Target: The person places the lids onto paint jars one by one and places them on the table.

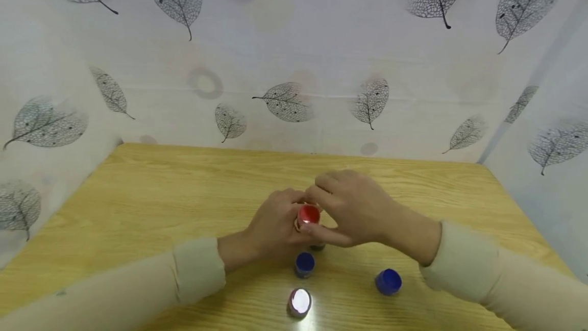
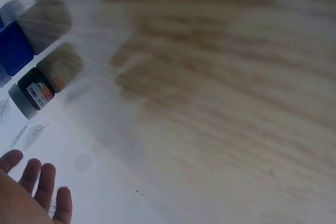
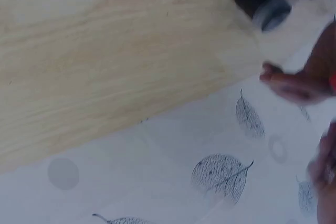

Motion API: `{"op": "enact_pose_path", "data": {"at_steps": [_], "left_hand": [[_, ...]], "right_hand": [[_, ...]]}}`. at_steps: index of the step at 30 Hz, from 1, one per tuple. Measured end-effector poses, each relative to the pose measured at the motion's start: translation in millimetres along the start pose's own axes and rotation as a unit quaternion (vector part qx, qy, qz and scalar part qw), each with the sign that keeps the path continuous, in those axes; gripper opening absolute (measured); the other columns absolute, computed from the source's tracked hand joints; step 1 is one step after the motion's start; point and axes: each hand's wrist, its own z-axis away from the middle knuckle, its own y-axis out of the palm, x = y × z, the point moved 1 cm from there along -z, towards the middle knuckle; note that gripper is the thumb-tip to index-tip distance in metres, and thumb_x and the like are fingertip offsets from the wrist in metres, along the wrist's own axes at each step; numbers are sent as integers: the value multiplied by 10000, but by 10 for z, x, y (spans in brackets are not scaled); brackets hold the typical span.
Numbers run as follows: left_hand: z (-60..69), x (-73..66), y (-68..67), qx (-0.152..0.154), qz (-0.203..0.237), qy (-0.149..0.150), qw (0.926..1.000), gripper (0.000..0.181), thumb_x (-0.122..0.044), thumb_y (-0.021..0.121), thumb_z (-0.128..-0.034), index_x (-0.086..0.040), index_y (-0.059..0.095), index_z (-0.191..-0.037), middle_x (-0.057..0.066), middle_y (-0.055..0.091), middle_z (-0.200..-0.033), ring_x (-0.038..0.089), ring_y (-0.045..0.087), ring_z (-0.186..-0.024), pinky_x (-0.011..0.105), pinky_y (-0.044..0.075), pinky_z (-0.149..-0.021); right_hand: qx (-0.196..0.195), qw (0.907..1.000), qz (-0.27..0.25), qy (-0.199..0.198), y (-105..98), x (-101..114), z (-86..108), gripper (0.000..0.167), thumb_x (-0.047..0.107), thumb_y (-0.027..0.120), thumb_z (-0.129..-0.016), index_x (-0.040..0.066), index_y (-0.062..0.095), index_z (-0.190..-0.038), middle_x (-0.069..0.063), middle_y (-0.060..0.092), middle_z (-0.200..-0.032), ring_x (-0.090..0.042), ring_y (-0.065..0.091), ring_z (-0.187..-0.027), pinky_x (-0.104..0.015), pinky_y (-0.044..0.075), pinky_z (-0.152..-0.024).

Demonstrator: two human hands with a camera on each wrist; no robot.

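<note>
In the head view, my left hand (image 1: 277, 221) holds a small red-topped jar (image 1: 309, 214) above the table. My right hand (image 1: 356, 211) reaches over it from the right, thumb and fingers pinching around the red top. The jar's lower part is hidden by the hands. Below them stands a black jar, mostly covered; its label (image 2: 38, 94) shows in the left wrist view. Fingers (image 2: 46, 184) of a hand appear spread at that view's lower left. The right wrist view catches blurred hands (image 3: 299, 83) at its right edge.
Nearer the front stand a blue jar (image 1: 304, 264) and a jar with a bright glare on its top (image 1: 300, 302). Another blue jar (image 1: 388, 282) is to the right, near my right sleeve. A leaf-patterned cloth (image 1: 321, 132) hangs behind the wooden table (image 1: 184, 183).
</note>
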Motion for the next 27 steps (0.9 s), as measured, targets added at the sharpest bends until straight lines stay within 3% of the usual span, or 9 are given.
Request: {"op": "enact_pose_path", "data": {"at_steps": [2, 4, 8, 17, 27], "left_hand": [[-22, 15, -3, -81, 339, 175, 9992, 299, -367, 814, -769, -130, 695, -907, -31, 686, -869, 101, 607, -777, 270, 506, -714], [-39, 36, -3, -128, 509, 403, 9978, 341, -347, 815, -757, -131, 676, -981, -42, 669, -882, 81, 588, -759, 239, 497, -700], [-40, 62, -19, -159, 336, 665, 9971, 370, -358, 805, -747, -159, 684, -1035, -45, 677, -975, 84, 610, -822, 251, 510, -745], [28, 80, -49, 159, -385, 315, 9986, 446, -454, 793, -733, -180, 695, -1070, -41, 688, -1070, 134, 619, -1000, 380, 505, -921], [40, 56, -29, 154, -1029, 62, 9945, 458, -536, 772, -761, -184, 738, -1051, 1, 708, -1129, 183, 638, -1070, 408, 503, -929]], "right_hand": [[-10, 9973, -591, -436, -39, -49, 18, 337, 406, 536, -978, 112, 668, -1076, -2, 629, -946, -132, 578, -781, -268, 511, -691], [59, 9910, -1059, -811, -58, -77, 26, 344, 281, 645, -920, 102, 643, -1214, -31, 644, -1121, -162, 605, -920, -311, 529, -823], [117, 9876, -1156, -1059, -48, -69, 20, 433, 211, 724, -853, 73, 642, -1255, -32, 665, -1210, -166, 608, -950, -310, 529, -858], [114, 9926, -739, -959, 6, 2, 2, 392, 274, 739, -867, 54, 659, -1182, -3, 674, -1070, -134, 588, -878, -265, 523, -791], [-21, 9973, -440, -591, 34, 14, -23, 278, 312, 738, -830, 102, 636, -981, 41, 579, -853, -101, 516, -727, -231, 473, -658]]}}
